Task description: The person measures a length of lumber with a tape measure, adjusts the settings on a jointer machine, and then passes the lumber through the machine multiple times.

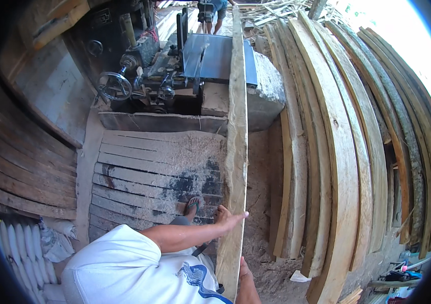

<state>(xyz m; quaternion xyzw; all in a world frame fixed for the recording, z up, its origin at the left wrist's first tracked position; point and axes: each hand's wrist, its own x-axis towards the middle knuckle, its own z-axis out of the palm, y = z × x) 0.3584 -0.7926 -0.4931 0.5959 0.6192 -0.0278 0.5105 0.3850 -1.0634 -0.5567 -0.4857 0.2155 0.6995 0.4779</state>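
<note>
A long rough wooden plank [236, 147] runs away from me on its narrow side, its far part lying over the grey metal machine table [215, 58]. My left hand [230, 222] reaches across the plank's upper face and grips it, fingers over both edges. Closer to my body, my right hand [246, 273] holds the plank's right edge; part of that hand is hidden by the wood. An upright dark blade or guard [181, 40] stands at the left of the table.
A handwheel [114, 85] juts from the machine at left. Stacked timber boards [344, 131] fill the right side. Slatted flooring [139, 172] with sawdust lies before the machine. Another person [219, 12] stands beyond the table. White sacks [25, 248] are at lower left.
</note>
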